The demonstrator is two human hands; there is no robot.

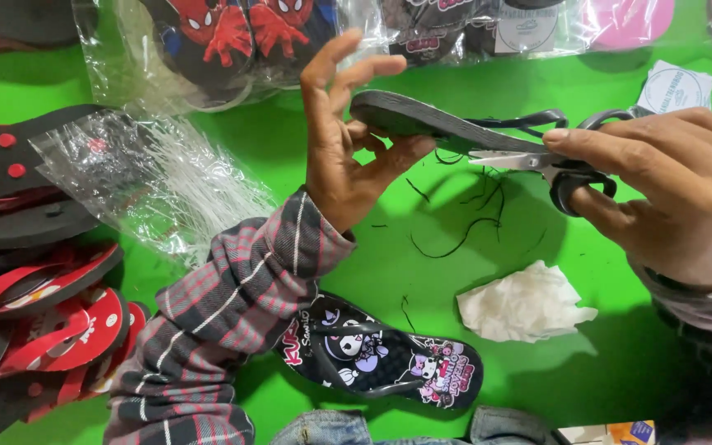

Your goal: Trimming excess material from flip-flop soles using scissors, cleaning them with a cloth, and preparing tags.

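Left hand (341, 140) pinches the grey sandal (422, 122) edge-up, centre far, remaining fingers splayed; right hand (669, 185) grips scissors (537, 161), blades at the sole rim; risk: blades slipping could nick the strap or the left thumb, given the loose pinch.

Red-grey plaid flannel sleeve (224, 321), blue jeans (331, 428)

Thin dark-grey foam-rubber sandal (422, 122), sole matt. Scissors with bright metal blades (508, 158), glossy black plastic handles. Clear crinkled plastic bag (146, 177), shiny. Crumpled white tissue paper (525, 302), soft, matt. Green surface (620, 363) smooth, possibly plastic sheet. Checked grey-red sleeve (224, 321), woven cloth. Black printed sandal (381, 353), slightly satin.
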